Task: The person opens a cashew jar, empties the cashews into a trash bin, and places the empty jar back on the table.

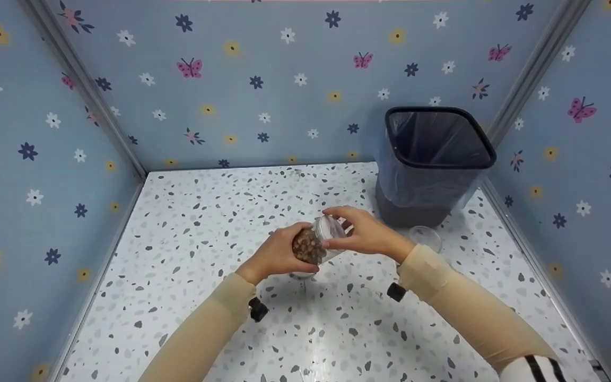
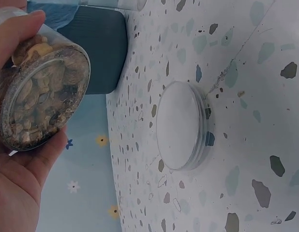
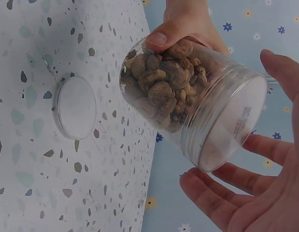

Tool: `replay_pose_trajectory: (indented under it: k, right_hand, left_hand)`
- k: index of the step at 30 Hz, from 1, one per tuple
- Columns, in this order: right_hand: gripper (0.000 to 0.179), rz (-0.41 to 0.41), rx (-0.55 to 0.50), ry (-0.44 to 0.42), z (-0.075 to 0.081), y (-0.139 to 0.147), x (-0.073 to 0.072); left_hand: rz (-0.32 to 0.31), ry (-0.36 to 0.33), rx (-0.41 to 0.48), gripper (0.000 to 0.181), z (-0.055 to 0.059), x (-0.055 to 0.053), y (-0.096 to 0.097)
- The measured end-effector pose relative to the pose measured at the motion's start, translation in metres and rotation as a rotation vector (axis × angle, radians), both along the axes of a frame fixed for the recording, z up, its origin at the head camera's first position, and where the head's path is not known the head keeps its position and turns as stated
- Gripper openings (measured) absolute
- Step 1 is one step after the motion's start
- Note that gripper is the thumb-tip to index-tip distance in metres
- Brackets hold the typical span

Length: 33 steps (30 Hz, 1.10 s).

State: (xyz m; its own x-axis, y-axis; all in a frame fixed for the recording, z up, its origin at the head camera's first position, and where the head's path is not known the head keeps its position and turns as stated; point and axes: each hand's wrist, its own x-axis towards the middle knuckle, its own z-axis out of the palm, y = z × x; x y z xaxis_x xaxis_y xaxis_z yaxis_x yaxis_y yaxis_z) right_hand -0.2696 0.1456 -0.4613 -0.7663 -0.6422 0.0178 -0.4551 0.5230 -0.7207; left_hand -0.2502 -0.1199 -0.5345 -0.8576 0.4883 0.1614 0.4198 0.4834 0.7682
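A clear jar of brown dried mushrooms [image 3: 161, 87] lies tilted between the two hands, its round lid [image 3: 234, 123] facing right. My left hand [image 1: 278, 252] grips the jar around its body near the base, thumb and fingers on opposite sides. At the other end, my right hand [image 1: 361, 231] has its thumb and fingers spread around the lid's rim, fingertips at the edge. In the left wrist view, the mushrooms [image 2: 43, 101] show through the jar's clear bottom. Below the jar, a flat round clear lid with a white face [image 2: 181, 125] lies on the table.
A dark bin [image 1: 414, 209] with a bag liner stands at the back right of the speckled white table [image 1: 204, 212]. Beside its base lies another clear round piece [image 1: 426, 239]. Blue flowered walls [image 1: 263, 106] enclose the back and sides.
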Motion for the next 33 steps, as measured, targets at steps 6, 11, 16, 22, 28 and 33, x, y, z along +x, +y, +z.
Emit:
replay_pose_trajectory:
  k: [6,11,16,22,28,33]
  right_hand:
    - [0.08,-0.02,0.024,-0.044,0.0008,-0.0014,0.0008]
    - [0.079,0.031,-0.004,-0.072,0.0003,-0.0017,-0.0003]
    - [0.081,0.099,-0.025,-0.066,-0.0021,-0.0004,-0.0021]
    - [0.08,0.166,-0.058,-0.022,-0.0065,0.0017,-0.004]
    - [0.078,0.201,-0.078,0.003,-0.0073,0.0006,-0.0036]
    - [0.079,0.219,-0.098,0.014,-0.0077,0.001,-0.0034]
  left_hand:
    - [0.002,0.004,-0.012,0.092,-0.0019,0.0008,-0.0008]
    - [-0.005,0.005,-0.027,0.092,-0.0035,0.0011,-0.0009]
    - [-0.004,-0.007,-0.034,0.092,-0.0044,0.0018,-0.0008]
    - [-0.008,-0.015,-0.026,0.09,-0.0045,0.0016,-0.0017]
    - [-0.01,-0.016,-0.033,0.09,-0.0033,0.001,-0.0023]
    - [-0.019,-0.007,-0.036,0.091,-0.0048,-0.0001,-0.0031]
